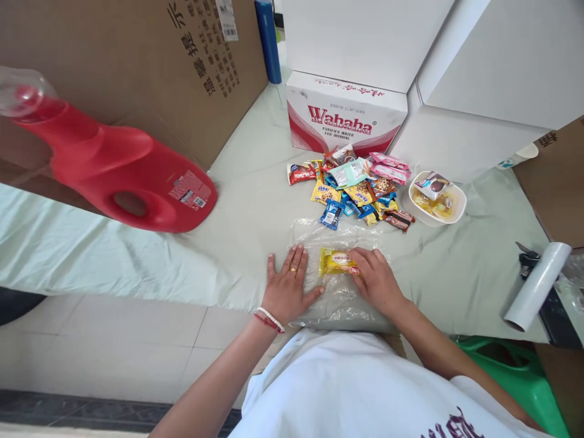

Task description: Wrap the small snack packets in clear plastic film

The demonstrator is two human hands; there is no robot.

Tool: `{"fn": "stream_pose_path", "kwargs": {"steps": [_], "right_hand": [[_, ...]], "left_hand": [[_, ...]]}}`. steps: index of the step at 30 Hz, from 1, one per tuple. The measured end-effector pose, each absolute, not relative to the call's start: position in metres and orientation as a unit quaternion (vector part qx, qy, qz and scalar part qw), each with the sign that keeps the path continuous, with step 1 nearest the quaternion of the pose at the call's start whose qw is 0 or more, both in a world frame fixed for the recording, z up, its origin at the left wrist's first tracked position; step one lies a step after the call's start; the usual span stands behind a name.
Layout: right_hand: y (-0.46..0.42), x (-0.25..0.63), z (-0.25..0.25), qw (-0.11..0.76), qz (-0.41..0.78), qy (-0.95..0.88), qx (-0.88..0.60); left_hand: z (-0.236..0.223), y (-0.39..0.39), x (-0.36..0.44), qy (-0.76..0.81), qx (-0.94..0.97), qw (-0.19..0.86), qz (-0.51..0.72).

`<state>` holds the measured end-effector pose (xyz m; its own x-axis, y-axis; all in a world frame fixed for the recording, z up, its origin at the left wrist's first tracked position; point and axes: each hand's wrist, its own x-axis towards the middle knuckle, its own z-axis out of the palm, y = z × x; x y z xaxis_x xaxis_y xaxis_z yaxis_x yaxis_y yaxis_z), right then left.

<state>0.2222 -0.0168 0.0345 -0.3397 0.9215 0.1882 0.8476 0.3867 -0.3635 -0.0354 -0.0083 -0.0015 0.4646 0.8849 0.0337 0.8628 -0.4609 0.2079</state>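
A yellow snack packet (338,262) lies inside a clear plastic bag (340,304) spread flat on the pale green cloth (228,231), well in front of the Wahaha water carton (344,115). The left hand (289,286), fingers spread and open, presses flat on the bag just left of the packet, while the right hand (376,280) rests on the packet's right end, fingertips touching it but not closed round it. Between packet and carton sits a heap of wrapped sweets (356,188), with a white bowl (437,201) to the heap's right.
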Motion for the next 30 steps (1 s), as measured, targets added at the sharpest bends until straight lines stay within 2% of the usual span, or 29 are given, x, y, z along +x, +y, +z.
{"fn": "stream_pose_path", "kwargs": {"steps": [6, 9, 11, 16, 19, 23, 30], "right_hand": [[-0.011, 0.219, 0.026, 0.154, 0.135, -0.832, -0.515], [-0.022, 0.233, 0.036, 0.2, 0.167, -0.836, -0.484], [-0.037, 0.246, 0.045, 0.216, 0.198, -0.843, -0.451], [-0.074, 0.268, 0.04, 0.156, 0.264, -0.858, -0.412], [-0.076, 0.269, 0.032, 0.205, 0.285, -0.829, -0.435], [-0.049, 0.266, 0.049, 0.268, 0.357, -0.77, -0.456], [0.012, 0.267, 0.075, 0.246, 0.537, -0.636, -0.497]], "left_hand": [[0.0, -0.009, -0.038, 0.525, 0.842, 0.077, 0.093], [0.001, -0.013, -0.049, 0.495, 0.856, 0.068, 0.13], [0.003, -0.014, -0.061, 0.422, 0.891, 0.091, 0.138], [0.015, -0.011, -0.089, 0.301, 0.929, 0.196, 0.091], [0.024, -0.005, -0.098, 0.286, 0.93, 0.227, 0.049], [0.024, 0.002, -0.099, 0.29, 0.932, 0.215, 0.019], [0.015, 0.01, -0.088, 0.364, 0.917, 0.153, 0.053]]}}
